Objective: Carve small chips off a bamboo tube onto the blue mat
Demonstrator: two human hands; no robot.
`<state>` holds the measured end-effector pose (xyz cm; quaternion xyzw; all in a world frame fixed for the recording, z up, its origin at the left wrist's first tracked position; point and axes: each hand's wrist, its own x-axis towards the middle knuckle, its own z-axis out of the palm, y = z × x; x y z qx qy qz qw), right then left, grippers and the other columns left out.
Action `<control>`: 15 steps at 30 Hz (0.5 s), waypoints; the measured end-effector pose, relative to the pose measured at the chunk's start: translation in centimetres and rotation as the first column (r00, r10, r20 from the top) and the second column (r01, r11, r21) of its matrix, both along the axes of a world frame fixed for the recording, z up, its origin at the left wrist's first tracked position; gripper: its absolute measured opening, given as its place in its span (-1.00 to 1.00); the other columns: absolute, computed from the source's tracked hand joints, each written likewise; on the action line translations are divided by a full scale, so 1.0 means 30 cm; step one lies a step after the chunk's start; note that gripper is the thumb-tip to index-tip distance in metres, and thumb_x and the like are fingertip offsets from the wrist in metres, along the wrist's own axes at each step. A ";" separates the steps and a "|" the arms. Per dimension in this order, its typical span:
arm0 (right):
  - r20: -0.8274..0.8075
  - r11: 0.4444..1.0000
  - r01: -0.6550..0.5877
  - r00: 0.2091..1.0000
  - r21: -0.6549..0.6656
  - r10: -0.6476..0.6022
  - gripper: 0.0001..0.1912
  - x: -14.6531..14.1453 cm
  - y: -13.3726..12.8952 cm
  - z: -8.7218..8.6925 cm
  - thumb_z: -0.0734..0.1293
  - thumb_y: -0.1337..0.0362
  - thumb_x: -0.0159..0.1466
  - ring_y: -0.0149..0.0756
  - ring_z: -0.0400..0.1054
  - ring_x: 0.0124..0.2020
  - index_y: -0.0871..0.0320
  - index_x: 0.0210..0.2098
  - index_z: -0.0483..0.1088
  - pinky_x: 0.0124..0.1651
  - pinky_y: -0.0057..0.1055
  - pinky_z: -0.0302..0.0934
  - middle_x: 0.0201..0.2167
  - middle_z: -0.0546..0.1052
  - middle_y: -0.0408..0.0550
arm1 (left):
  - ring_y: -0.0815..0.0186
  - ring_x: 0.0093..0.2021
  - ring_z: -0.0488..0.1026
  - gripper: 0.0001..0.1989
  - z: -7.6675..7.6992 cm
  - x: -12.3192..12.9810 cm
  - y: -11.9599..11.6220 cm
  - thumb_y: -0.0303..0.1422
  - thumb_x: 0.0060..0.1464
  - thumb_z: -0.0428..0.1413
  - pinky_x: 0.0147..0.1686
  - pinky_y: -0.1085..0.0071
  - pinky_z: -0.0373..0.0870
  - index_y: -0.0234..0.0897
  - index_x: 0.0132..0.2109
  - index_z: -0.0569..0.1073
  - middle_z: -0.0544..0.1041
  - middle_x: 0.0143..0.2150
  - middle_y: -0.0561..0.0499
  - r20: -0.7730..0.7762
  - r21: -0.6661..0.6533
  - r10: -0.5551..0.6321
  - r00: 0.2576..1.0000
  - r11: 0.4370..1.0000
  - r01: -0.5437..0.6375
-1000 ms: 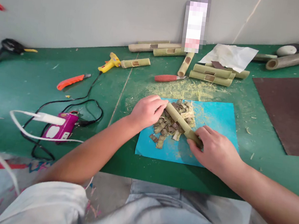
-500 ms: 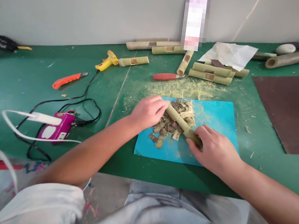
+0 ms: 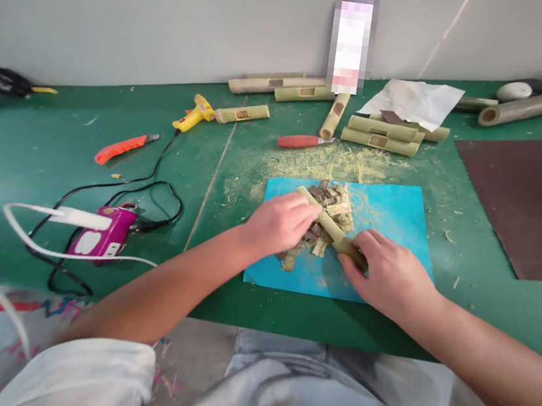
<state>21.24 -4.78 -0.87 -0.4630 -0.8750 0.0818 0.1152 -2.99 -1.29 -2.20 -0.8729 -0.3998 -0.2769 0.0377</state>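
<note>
A pale green bamboo tube lies slantwise over a heap of brown and pale bamboo chips on a blue sheet. My right hand is wrapped round its near right end. My left hand is closed on the tube farther up, fingers pressed together near its middle, and the far end sticks out beyond them. Whether anything thin lies under the left fingers is hidden. Behind the sheet, a red-handled knife rests by fine yellowish shavings.
More bamboo tubes with cut openings lie at the back, near a crumpled white paper and a propped phone. To the left are a yellow glue gun, an orange cutter and a purple power socket. A dark brown sheet lies right.
My left hand has slid down along the bamboo tube, from its far end toward the middle. My right hand and the tube have stayed nearly in place.
</note>
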 end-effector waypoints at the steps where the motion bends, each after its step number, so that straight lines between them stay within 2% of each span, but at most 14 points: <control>1: 0.002 1.000 0.004 1.000 0.005 -0.004 -0.77 -0.001 0.000 0.000 0.21 0.16 0.30 -0.38 0.19 -0.51 0.17 -0.39 0.31 -0.45 -0.37 -0.09 -0.45 0.39 -0.08 | 0.31 -0.34 0.45 -0.74 0.000 0.004 -0.004 -0.39 0.33 -0.07 -0.31 0.39 0.42 -0.39 -0.14 0.51 0.51 -0.37 -0.08 0.005 0.012 0.027 1.000 1.000 -0.027; 4: 0.012 1.000 -0.005 1.000 0.005 0.005 -0.78 -0.001 -0.001 -0.001 0.22 0.16 0.29 -0.37 0.20 -0.50 0.17 -0.40 0.30 -0.44 -0.37 -0.09 -0.46 0.38 -0.08 | 0.31 -0.34 0.45 -0.73 0.002 0.017 -0.017 -0.40 0.33 -0.08 -0.32 0.39 0.42 -0.39 -0.15 0.51 0.50 -0.37 -0.08 -0.002 0.004 0.052 0.999 0.999 -0.052; 8: 0.013 1.000 0.007 1.000 -0.016 -0.006 -0.78 0.001 0.001 -0.001 0.23 0.15 0.28 -0.39 0.17 -0.52 0.16 -0.41 0.28 -0.45 -0.38 -0.10 -0.47 0.37 -0.10 | 0.33 -0.33 0.45 -0.74 0.002 0.015 -0.020 -0.39 0.34 -0.07 -0.31 0.42 0.41 -0.36 -0.13 0.51 0.50 -0.38 -0.05 -0.004 -0.039 -0.035 0.999 0.999 0.035; 12: 0.002 1.000 0.013 1.000 -0.023 -0.013 -0.77 0.001 0.004 0.000 0.23 0.14 0.27 -0.40 0.14 -0.53 0.16 -0.42 0.28 -0.46 -0.39 -0.11 -0.47 0.37 -0.10 | 0.31 -0.35 0.44 -0.74 0.001 0.001 -0.012 -0.41 0.32 -0.05 -0.32 0.39 0.42 -0.42 -0.16 0.52 0.51 -0.36 -0.10 0.029 0.029 0.066 0.997 0.997 -0.067; 15: -0.013 0.999 0.013 1.000 -0.038 -0.014 -0.78 0.001 0.006 0.001 0.24 0.15 0.26 -0.40 0.14 -0.53 0.15 -0.43 0.27 -0.45 -0.39 -0.11 -0.48 0.37 -0.10 | 0.30 -0.33 0.45 -0.75 -0.001 0.009 -0.020 -0.41 0.32 -0.05 -0.32 0.39 0.42 -0.40 -0.11 0.51 0.50 -0.39 -0.06 -0.018 0.007 -0.029 0.999 1.000 0.029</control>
